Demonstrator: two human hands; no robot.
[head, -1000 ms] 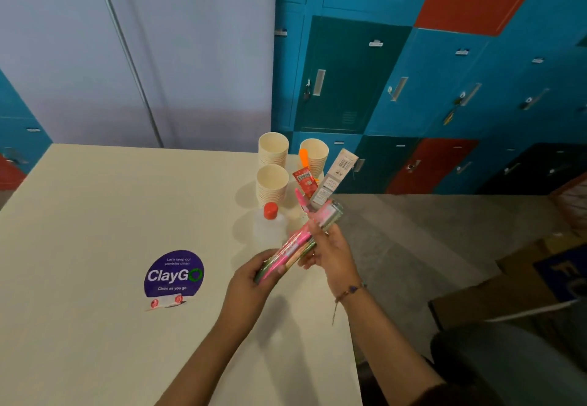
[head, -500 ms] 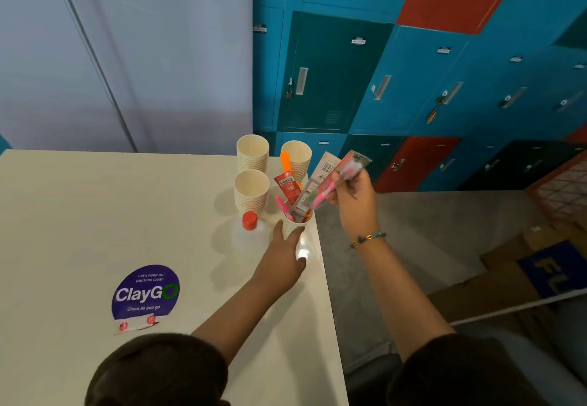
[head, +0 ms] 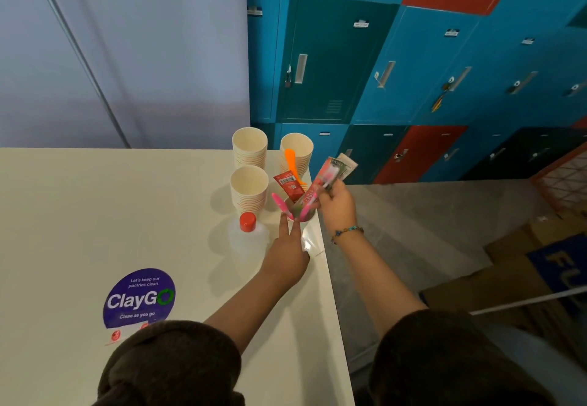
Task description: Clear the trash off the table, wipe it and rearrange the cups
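Observation:
Three stacks of paper cups stand near the table's right edge: one at the back, one beside it, one in front. A single cup at the edge holds a pink utensil, a red sachet and an orange spoon. My left hand steadies this cup, two fingers on its rim. My right hand grips a pink packaged toothbrush and a folded packet, the toothbrush's lower end in the cup.
A clear bottle with a red cap stands just left of the held cup. A purple ClayGo sticker lies on the white table. Blue, green and red lockers line the back wall. Cardboard boxes sit on the floor to the right.
My left hand let go of the pink package and moved to the cup. My right hand carried the package over and lowered its end into the cup.

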